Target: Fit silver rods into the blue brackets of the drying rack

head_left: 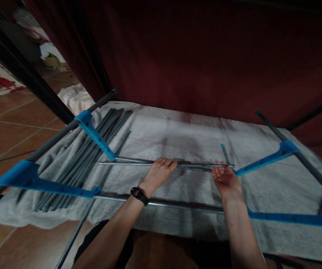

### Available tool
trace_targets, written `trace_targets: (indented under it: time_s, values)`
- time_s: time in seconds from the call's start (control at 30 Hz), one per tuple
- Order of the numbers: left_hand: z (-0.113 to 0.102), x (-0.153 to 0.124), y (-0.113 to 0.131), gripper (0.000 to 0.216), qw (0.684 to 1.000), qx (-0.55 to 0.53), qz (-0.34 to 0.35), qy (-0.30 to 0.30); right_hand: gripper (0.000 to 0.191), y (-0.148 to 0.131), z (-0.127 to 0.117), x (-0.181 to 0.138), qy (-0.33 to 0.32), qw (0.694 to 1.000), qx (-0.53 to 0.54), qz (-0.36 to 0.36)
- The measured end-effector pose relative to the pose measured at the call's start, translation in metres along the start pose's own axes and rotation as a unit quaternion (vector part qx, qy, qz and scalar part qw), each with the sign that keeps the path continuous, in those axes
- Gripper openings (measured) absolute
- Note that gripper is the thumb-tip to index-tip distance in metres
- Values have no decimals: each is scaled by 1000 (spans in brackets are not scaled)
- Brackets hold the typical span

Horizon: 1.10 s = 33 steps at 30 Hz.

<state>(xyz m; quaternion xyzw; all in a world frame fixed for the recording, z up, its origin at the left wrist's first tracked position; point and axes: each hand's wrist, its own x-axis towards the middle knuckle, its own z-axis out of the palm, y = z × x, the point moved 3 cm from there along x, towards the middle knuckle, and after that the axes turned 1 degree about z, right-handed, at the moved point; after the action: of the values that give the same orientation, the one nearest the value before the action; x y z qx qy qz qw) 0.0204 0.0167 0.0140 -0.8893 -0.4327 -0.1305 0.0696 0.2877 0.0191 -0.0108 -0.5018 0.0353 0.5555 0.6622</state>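
Note:
A thin metal rod [132, 163] lies crosswise in front of me. My left hand [161, 171], with a black band on the wrist, is wrapped over its middle. Palm up, my right hand [227, 180] pinches the rod close to its right end. Just behind and below it, nearly parallel, a second rod [194, 168] joins the upper left blue bracket [95, 136] and the upper right blue bracket [267, 160]. Nearer to me, another crossbar [177, 206] runs from the lower left blue bracket [57, 185] toward the lower right blue bracket [290, 219], partly hidden by my right forearm.
Several loose grey tubes [93, 160] lie in a bundle on the grey blanket [177, 134] at left. Thick grey side poles [57, 140] carry the brackets. A dark red curtain [194, 67] hangs behind. Tiled floor [15, 130] shows at left.

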Motion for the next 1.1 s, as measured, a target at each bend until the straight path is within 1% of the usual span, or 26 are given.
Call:
trace_targets:
  time_s: [0.2,0.37,0.47,0.63,0.8,0.93,1.1]
  values:
    - [-1,1,-4,17,1000,-12,-12,10,19,2,-1,1,-8,1000,8,9]
    - [2,3,-10,21,998,-36,-34,26,18,4,1,0,-39,999,22,6]
    - [5,4,-12,22,999,-41,-27,20,18,5,2,0,-41,998,36,-3]
    - [6,4,-16,23,998,-49,-25,29,15,7,1,1,-50,998,44,-15]
    - [8,5,-21,25,999,-28,-21,23,14,9,3,-2,-50,997,60,-21]
    - [7,5,-21,28,998,-42,-12,35,14,9,3,-4,-49,996,68,-38]
    - [4,7,-16,28,997,-52,-14,50,10,7,-3,-1,-54,994,70,-63]
